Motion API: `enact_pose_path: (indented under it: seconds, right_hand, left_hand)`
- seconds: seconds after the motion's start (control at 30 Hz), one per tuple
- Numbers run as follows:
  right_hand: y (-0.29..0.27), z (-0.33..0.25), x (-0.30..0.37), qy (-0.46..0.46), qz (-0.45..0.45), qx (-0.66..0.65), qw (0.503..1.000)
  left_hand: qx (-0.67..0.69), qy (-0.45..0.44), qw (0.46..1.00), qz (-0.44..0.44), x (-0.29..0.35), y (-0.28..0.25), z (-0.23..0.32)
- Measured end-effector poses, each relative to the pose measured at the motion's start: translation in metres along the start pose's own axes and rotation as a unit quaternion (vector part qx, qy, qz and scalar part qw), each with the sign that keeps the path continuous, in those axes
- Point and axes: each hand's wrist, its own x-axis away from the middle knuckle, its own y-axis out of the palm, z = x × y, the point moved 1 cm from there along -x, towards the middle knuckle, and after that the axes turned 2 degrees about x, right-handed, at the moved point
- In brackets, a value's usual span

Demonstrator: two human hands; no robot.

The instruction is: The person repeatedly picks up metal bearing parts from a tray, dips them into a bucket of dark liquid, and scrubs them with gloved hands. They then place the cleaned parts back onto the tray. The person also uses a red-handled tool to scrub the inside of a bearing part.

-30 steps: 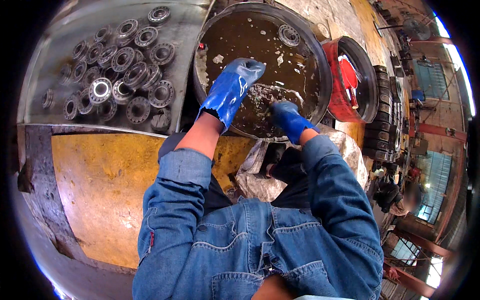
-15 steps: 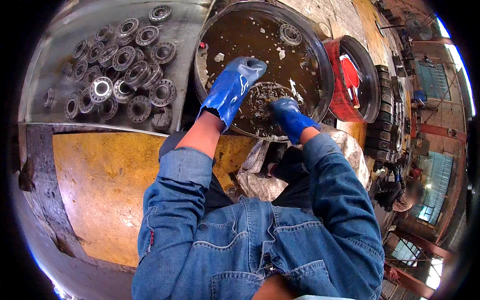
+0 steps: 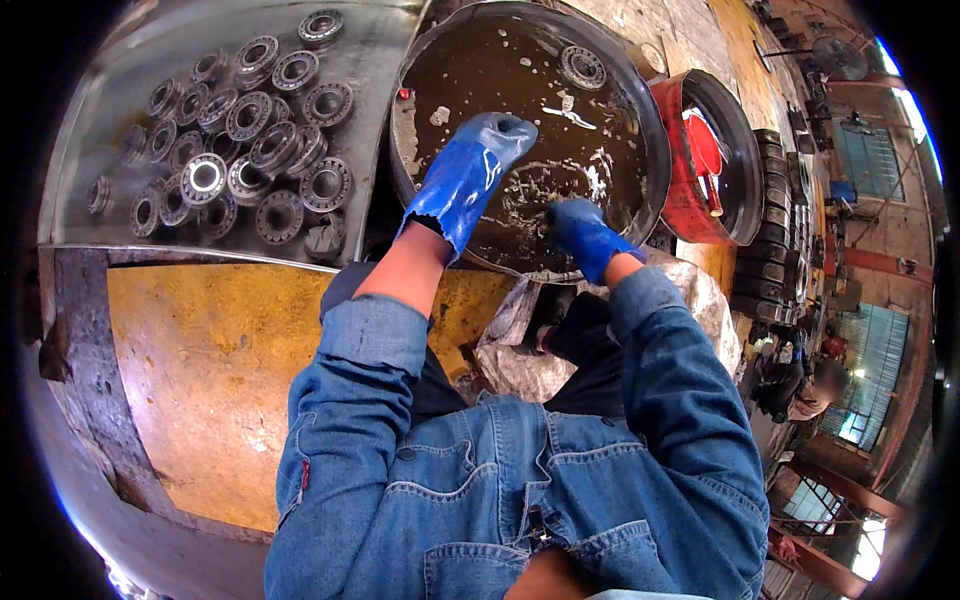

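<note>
A wide round metal tub (image 3: 657, 165) of murky brown liquid stands in front of me, with foam and pale scraps floating on it. My left hand (image 3: 492, 142), in a blue rubber glove, is closed over the tub; whatever it may hold is hidden. My gloved right hand (image 3: 588, 238) is at the near right of the tub, low by the liquid. Its fingers are curled, and what they grip cannot be made out. Ripples and froth lie between the two hands. A roller bearing (image 3: 583, 68) shows in the far right of the tub.
To the left, a metal tray (image 3: 390, 60) carries several greasy bearings (image 3: 248, 116). A red drum (image 3: 675, 165) right of the tub holds a red-headed handled tool (image 3: 704, 150). Ring-shaped dark parts (image 3: 768, 215) line the right. A yellow board (image 3: 200, 370) lies near left; another person (image 3: 800, 388) is far right.
My right hand has shifted slightly right, and its fingertips look less smeared. Foam and pale scraps have drifted on the liquid. My left hand stays nearly in place.
</note>
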Motion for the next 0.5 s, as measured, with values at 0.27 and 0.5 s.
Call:
enact_pose_path:
  seconds: [0.27,0.5]
  right_hand:
    - [-0.029,-0.033,0.009,-0.012,-0.033,0.060,0.998]
    - [-0.007,0.004,0.013,0.035,0.053,-0.092,0.994]
  left_hand:
    - [0.004,-0.021,1.000,-0.014,0.037,-0.009,0.032]
    - [-0.102,-0.009,0.995,-0.002,-0.027,0.003,-0.030]
